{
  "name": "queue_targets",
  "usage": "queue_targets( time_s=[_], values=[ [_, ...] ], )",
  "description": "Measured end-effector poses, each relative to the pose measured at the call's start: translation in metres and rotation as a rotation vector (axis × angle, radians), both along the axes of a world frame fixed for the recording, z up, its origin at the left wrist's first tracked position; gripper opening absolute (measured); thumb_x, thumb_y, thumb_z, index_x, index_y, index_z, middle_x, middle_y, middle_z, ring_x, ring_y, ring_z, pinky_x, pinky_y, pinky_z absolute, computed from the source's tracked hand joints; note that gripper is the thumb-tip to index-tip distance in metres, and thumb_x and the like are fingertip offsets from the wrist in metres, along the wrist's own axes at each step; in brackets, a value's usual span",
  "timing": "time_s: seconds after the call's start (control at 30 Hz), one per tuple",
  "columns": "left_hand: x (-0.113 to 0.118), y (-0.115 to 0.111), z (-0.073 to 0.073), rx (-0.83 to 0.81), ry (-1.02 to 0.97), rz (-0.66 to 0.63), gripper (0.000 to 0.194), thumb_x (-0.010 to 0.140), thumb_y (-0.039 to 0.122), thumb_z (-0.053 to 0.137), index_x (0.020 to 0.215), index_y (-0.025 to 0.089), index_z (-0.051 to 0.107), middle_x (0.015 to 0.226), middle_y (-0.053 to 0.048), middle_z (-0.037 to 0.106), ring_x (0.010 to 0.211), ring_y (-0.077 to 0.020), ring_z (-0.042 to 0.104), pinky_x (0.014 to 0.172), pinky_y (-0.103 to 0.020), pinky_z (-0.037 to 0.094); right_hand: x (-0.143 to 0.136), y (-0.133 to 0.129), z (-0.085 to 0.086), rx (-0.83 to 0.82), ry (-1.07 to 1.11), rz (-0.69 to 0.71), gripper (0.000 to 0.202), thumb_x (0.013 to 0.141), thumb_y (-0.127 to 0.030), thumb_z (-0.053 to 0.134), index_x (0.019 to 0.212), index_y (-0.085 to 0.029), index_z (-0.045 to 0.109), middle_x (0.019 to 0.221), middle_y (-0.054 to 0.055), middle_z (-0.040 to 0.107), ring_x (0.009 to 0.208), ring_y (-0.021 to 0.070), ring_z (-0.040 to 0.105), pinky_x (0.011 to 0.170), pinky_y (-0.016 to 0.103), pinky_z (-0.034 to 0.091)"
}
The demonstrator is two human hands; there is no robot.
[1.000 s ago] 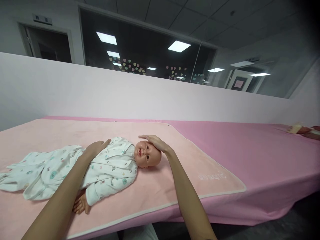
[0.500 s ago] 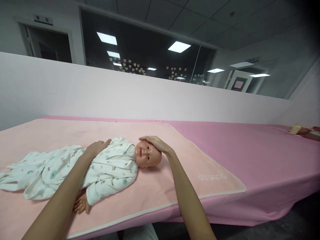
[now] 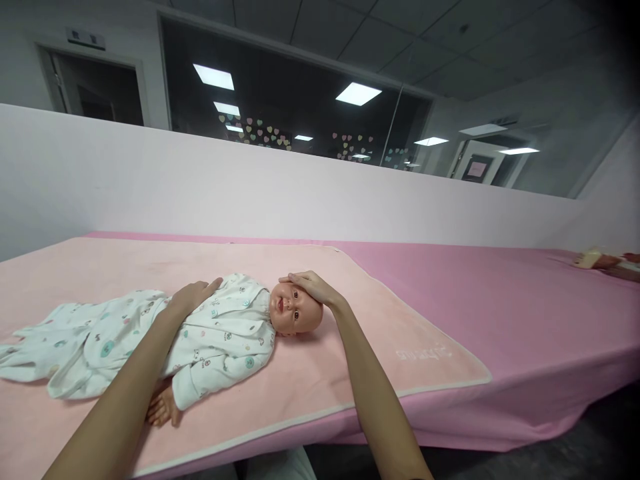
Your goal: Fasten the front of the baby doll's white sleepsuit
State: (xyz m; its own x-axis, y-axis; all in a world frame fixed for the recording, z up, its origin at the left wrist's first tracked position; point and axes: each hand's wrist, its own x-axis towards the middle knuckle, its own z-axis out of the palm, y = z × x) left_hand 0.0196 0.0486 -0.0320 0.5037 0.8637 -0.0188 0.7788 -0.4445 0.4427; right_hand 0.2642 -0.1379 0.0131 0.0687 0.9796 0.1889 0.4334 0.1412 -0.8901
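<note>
A baby doll [image 3: 220,340] in a white printed outfit lies on its back on a peach blanket [image 3: 400,320], its head toward the right. My left hand [image 3: 193,297] rests flat on the doll's chest, fingers extended, the thumb side toward its collar. Against the far side of the doll's bald head [image 3: 297,313], my right hand [image 3: 310,285] is laid with fingers stretched along it. Below my left forearm, one bare doll hand [image 3: 164,405] pokes out of its sleeve. My left forearm hides part of the outfit.
A pink sheet [image 3: 500,300] covers the table under the blanket. At the far right lies another object, partly cut off, perhaps a second doll [image 3: 605,260]. A white low wall [image 3: 300,193] runs behind the table, with a dark window [image 3: 300,87] above it.
Hardly anything differs. My right fingers shift very slightly on the doll's head; my left hand and the doll stay in place.
</note>
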Motion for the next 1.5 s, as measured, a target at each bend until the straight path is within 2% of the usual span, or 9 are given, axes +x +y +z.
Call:
queue_targets(
  time_s=[0.4,0.63,0.8,0.93,1.1,1.23,1.3,1.4,1.5],
  values=[
    [0.0,-0.004,0.003,0.022,-0.004,0.009,0.08,0.071,0.071,0.018,0.104,0.01,0.059,0.107,-0.018,0.061,0.097,-0.0337,0.056,0.078,-0.039,0.042,-0.002,-0.001,0.001,0.013,0.021,0.018,0.049,0.071,-0.054,0.052,0.097,-0.014,0.065,0.111,0.008,0.061,0.107,0.0219,0.053,0.097,0.036,0.039],
    [-0.001,0.003,-0.001,-0.001,-0.001,-0.031,0.081,0.071,0.072,0.016,0.105,0.012,0.059,0.11,-0.017,0.06,0.101,-0.0337,0.054,0.082,-0.04,0.04,-0.002,0.001,0.001,0.116,-0.014,-0.094,0.046,0.073,-0.048,0.053,0.114,-0.026,0.054,0.131,0.002,0.045,0.122,0.018,0.04,0.104,0.036,0.03],
    [-0.002,0.011,-0.01,0.037,-0.003,-0.023,0.077,0.07,0.071,0.018,0.104,0.015,0.058,0.108,-0.016,0.061,0.096,-0.0322,0.057,0.078,-0.038,0.042,0.001,0.01,-0.005,0.285,0.208,-0.192,0.044,0.067,-0.052,0.057,0.094,-0.018,0.064,0.107,0.007,0.063,0.107,0.0197,0.054,0.1,0.037,0.037],
    [-0.002,0.016,-0.016,0.062,-0.026,-0.026,0.071,0.072,0.069,0.02,0.101,0.017,0.058,0.105,-0.015,0.062,0.096,-0.0315,0.057,0.079,-0.038,0.042,0.009,0.019,-0.011,0.342,0.301,-0.355,0.055,0.07,-0.061,0.046,0.09,-0.013,0.063,0.093,0.012,0.067,0.09,0.0212,0.062,0.09,0.038,0.045],
    [-0.001,0.023,-0.02,0.116,-0.11,-0.058,0.065,0.073,0.062,0.029,0.112,0.017,0.053,0.116,-0.013,0.057,0.105,-0.0276,0.053,0.083,-0.033,0.041,0.013,0.017,-0.011,0.468,0.317,-0.725,0.061,0.074,-0.062,0.031,0.096,-0.012,0.057,0.094,0.015,0.064,0.084,0.024,0.061,0.084,0.041,0.045],
    [-0.002,0.02,-0.018,0.088,-0.119,-0.033,0.062,0.073,0.06,0.03,0.112,0.018,0.053,0.114,-0.01,0.059,0.103,-0.0269,0.054,0.081,-0.033,0.042,-0.004,0.005,-0.012,0.64,0.056,-0.919,0.054,0.079,-0.054,0.022,0.095,-0.016,0.057,0.098,0.013,0.061,0.095,0.0237,0.054,0.088,0.039,0.04],
    [-0.002,0.014,-0.015,0.101,-0.124,-0.024,0.057,0.074,0.057,0.032,0.11,0.019,0.055,0.113,-0.01,0.059,0.103,-0.0271,0.054,0.082,-0.033,0.042,-0.024,0.004,-0.02,0.668,-0.28,-0.828,0.047,0.081,-0.05,0.024,0.085,-0.019,0.06,0.09,0.012,0.062,0.092,0.0239,0.054,0.087,0.039,0.038],
    [-0.004,0.0,-0.007,0.211,-0.182,-0.015,0.047,0.075,0.05,0.034,0.101,0.019,0.058,0.11,-0.009,0.06,0.101,-0.0267,0.054,0.083,-0.033,0.04,-0.065,0.011,-0.043,0.589,-0.728,-0.426,0.034,0.081,-0.041,0.034,0.074,-0.022,0.062,0.076,0.011,0.062,0.079,0.0222,0.054,0.078,0.038,0.039],
    [-0.004,-0.016,0.002,0.285,-0.351,-0.029,0.038,0.076,0.046,0.036,0.084,0.018,0.061,0.095,-0.006,0.064,0.091,-0.0241,0.057,0.079,-0.031,0.041,-0.103,0.023,-0.065,0.639,-0.948,-0.115,0.029,0.082,-0.028,0.033,0.076,-0.022,0.06,0.072,0.006,0.061,0.071,0.0174,0.052,0.068,0.033,0.038]
  ],
)
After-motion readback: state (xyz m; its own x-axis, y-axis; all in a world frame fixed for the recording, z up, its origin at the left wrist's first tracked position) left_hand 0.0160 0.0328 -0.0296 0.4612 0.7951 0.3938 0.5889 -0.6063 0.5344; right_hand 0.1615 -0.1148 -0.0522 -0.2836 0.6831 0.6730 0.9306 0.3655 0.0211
